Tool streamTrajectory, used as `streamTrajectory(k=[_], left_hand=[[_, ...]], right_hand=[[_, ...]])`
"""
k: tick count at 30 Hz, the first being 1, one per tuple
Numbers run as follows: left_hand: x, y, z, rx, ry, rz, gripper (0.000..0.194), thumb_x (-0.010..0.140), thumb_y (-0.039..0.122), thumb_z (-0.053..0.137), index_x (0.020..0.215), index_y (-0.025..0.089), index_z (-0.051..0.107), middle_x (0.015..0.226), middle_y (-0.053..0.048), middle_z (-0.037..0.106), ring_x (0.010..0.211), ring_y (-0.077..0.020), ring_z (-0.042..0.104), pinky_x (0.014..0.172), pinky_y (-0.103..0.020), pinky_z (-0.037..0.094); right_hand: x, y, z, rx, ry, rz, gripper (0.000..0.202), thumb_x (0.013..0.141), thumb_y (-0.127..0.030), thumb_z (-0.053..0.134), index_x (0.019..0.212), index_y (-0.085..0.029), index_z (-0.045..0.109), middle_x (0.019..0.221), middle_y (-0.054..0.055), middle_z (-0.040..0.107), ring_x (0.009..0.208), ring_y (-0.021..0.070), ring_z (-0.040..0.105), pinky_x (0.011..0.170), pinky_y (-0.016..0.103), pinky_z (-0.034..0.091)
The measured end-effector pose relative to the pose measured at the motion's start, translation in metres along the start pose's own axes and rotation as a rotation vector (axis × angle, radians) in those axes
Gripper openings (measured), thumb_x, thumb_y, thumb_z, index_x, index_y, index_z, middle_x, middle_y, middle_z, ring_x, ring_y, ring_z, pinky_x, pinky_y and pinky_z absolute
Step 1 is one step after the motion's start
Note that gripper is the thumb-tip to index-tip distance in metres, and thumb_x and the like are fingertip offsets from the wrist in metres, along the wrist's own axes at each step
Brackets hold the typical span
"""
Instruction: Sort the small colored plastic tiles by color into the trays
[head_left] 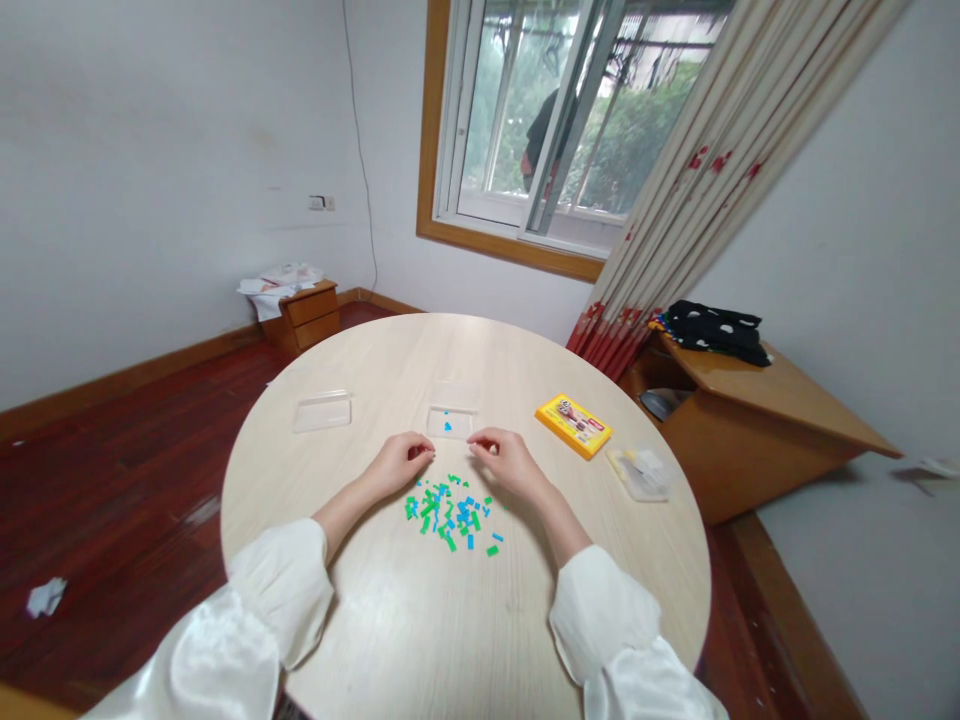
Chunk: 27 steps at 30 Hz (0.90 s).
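On the round table lies a loose pile of small green and blue building bricks (450, 512). Just beyond it stands a clear plastic box (430, 424) with a few blue bricks inside. My left hand (401, 462) is at the box's near left corner, thumb and fingers pinched together. At the near right corner is my right hand (508, 460), its fingertips also closed in a pinch, close to the box's edge. Whatever either pinch holds, if anything, is too small to make out.
Another clear plastic container (322, 412) sits at the left of the table (420, 630). To the right are a yellow box (574, 425) and a clear case (640, 474) with pale contents. Beyond the table's right edge stands a tilted wooden cabinet (765, 420). A person (541, 135) shows through the window.
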<state>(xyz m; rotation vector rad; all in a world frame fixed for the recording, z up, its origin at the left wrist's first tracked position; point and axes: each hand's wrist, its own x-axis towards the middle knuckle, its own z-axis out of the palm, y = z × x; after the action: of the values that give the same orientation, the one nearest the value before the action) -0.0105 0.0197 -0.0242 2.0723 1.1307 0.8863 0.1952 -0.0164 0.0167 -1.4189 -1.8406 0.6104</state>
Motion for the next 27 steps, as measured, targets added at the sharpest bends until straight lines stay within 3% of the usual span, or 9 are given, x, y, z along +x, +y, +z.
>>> streamTrajectory(k=[4,7,16,27], left_hand=[[-0.001,0.001,0.003,-0.005,-0.019,0.020,0.018,0.076,0.026,0.055,0.078,0.013,0.068,0.074,-0.005,0.066,0.067,-0.0153,0.055,0.064,-0.026,0.042],[-0.001,0.001,0.004,-0.016,-0.019,0.013,0.017,0.076,0.025,0.055,0.078,0.014,0.068,0.075,-0.005,0.067,0.068,-0.0154,0.055,0.065,-0.026,0.042],[-0.002,0.007,0.003,0.017,-0.025,0.006,0.019,0.077,0.025,0.052,0.076,0.014,0.067,0.071,-0.004,0.065,0.066,-0.0152,0.055,0.063,-0.025,0.042],[0.001,0.006,0.001,0.027,-0.034,0.010,0.018,0.078,0.026,0.052,0.077,0.015,0.066,0.073,-0.004,0.065,0.066,-0.0159,0.056,0.064,-0.026,0.042]], right_hand=[[-0.024,-0.004,0.007,-0.032,-0.170,-0.044,0.013,0.072,-0.012,0.063,0.083,-0.015,0.070,0.079,0.004,0.066,0.072,0.0139,0.058,0.069,0.025,0.045],[-0.029,-0.002,0.014,-0.071,-0.200,-0.046,0.013,0.071,-0.012,0.066,0.082,-0.016,0.070,0.077,0.003,0.064,0.071,0.0136,0.057,0.068,0.025,0.044],[-0.029,0.001,0.018,-0.049,-0.129,-0.038,0.008,0.073,-0.011,0.063,0.074,-0.018,0.067,0.075,0.003,0.063,0.073,0.0145,0.056,0.070,0.027,0.043],[-0.023,0.014,0.011,0.180,0.039,0.115,0.012,0.073,-0.024,0.058,0.074,-0.015,0.064,0.067,0.002,0.063,0.060,0.0128,0.054,0.060,0.026,0.043]])
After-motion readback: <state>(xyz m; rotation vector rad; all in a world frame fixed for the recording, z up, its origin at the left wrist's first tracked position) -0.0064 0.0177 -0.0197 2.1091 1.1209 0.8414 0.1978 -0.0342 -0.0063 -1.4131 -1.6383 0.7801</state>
